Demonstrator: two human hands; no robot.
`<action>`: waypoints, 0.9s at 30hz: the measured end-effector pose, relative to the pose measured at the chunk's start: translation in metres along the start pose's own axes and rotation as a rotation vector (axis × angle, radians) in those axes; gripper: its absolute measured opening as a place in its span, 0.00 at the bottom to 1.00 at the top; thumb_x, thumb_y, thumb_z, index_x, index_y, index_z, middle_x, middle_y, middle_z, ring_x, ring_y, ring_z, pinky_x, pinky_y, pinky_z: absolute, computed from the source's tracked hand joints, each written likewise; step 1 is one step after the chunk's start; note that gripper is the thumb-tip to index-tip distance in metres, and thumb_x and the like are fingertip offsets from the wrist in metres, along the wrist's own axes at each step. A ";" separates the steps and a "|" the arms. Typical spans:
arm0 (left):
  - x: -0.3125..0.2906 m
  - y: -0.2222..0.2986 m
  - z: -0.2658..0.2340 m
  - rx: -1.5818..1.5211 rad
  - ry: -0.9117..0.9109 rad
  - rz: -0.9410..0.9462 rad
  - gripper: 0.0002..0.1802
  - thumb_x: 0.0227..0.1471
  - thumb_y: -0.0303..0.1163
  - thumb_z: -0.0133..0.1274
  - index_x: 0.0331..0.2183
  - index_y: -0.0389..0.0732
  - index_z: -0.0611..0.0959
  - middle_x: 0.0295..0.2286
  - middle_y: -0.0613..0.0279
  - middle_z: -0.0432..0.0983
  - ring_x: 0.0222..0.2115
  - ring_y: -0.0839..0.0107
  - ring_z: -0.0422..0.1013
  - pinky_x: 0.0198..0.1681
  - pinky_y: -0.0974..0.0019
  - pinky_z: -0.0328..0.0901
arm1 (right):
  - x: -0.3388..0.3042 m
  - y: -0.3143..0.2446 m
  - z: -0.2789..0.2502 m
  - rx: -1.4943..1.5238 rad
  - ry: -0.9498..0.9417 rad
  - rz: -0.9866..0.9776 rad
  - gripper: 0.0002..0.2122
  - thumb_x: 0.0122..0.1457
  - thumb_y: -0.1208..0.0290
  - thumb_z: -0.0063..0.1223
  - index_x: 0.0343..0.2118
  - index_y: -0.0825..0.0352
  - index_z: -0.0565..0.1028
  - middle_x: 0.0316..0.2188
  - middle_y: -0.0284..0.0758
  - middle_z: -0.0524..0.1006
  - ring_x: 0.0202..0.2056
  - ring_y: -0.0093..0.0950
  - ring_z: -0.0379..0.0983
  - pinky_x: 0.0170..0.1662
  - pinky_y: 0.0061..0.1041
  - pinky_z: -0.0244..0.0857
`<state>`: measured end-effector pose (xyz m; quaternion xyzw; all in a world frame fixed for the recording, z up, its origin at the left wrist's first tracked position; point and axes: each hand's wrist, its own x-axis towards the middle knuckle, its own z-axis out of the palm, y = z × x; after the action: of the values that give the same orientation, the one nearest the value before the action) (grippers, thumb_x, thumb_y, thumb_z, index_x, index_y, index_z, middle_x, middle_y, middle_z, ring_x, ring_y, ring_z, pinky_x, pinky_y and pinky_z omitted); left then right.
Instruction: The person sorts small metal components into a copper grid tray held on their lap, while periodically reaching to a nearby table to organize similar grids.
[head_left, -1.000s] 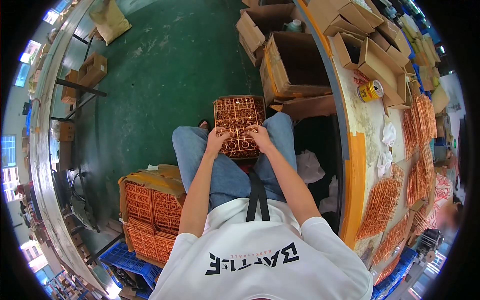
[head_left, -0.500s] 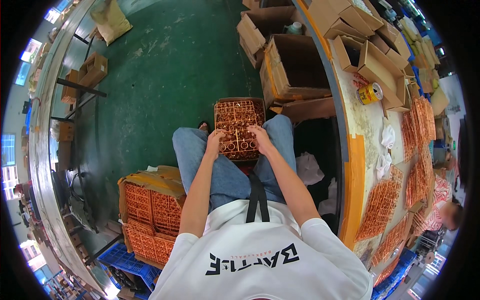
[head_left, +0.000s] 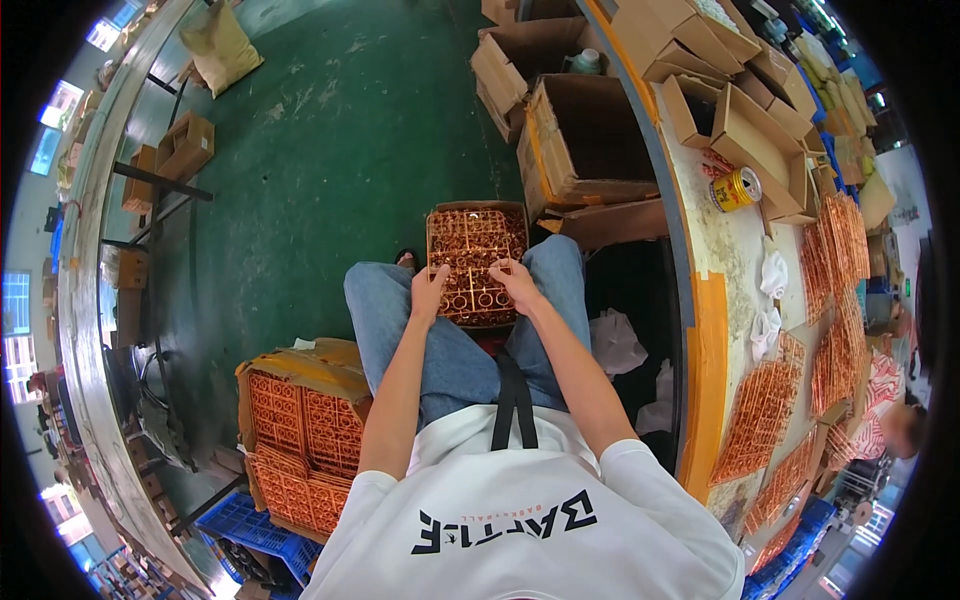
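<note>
A copper-coloured sprue frame with rings along its near end is held between my hands, over an open cardboard box between my knees. My left hand is closed on the frame's left edge, thumb on top. On the right side, my right hand pinches the frame with bent thumb and forefinger. Small coppery pieces fill the box below, seen through the grid; what is sprue and what is loose is hard to separate there.
A carton of stacked coppery sprues stands by my left leg, above a blue crate. More sprues lie on the workbench at right, near a yellow can. Large open cartons stand ahead; another person sits far right.
My right hand has shifted slightly left along the frame, its fingers more bent. The frame and both hands sit a little nearer to me in the picture.
</note>
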<state>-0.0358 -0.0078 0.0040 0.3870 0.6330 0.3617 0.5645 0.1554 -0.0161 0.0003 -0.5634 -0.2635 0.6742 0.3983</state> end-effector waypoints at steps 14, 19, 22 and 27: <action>-0.004 0.013 -0.003 -0.207 0.003 -0.142 0.19 0.49 0.45 0.50 0.16 0.46 0.65 0.13 0.75 0.56 0.12 0.85 0.53 0.12 0.79 0.47 | 0.004 -0.005 -0.004 0.052 -0.008 0.021 0.10 0.50 0.70 0.54 0.34 0.66 0.71 0.32 0.31 0.71 0.35 0.21 0.65 0.39 0.20 0.58; -0.008 0.014 -0.004 -0.296 -0.075 -0.189 0.19 0.49 0.45 0.49 0.16 0.46 0.65 0.13 0.74 0.56 0.13 0.84 0.54 0.14 0.78 0.48 | -0.004 -0.011 -0.002 -0.151 0.097 -0.108 0.17 0.47 0.64 0.55 0.39 0.66 0.70 0.39 0.35 0.68 0.37 0.26 0.64 0.41 0.25 0.57; -0.006 0.007 -0.006 -0.253 -0.078 -0.186 0.19 0.50 0.44 0.48 0.16 0.46 0.66 0.14 0.73 0.58 0.15 0.82 0.56 0.16 0.76 0.51 | -0.013 -0.011 -0.002 -0.080 0.064 -0.009 0.15 0.49 0.65 0.53 0.39 0.66 0.69 0.36 0.34 0.70 0.36 0.25 0.68 0.37 0.23 0.63; -0.002 0.008 -0.007 -0.293 -0.098 -0.132 0.18 0.50 0.44 0.48 0.17 0.44 0.69 0.17 0.68 0.64 0.19 0.78 0.60 0.19 0.75 0.53 | -0.021 -0.012 -0.006 0.187 -0.203 0.229 0.11 0.51 0.73 0.52 0.37 0.68 0.70 0.32 0.33 0.72 0.33 0.23 0.71 0.33 0.21 0.68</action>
<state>-0.0421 -0.0066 0.0125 0.2755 0.5694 0.3930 0.6674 0.1655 -0.0274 0.0203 -0.4794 -0.1725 0.7901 0.3408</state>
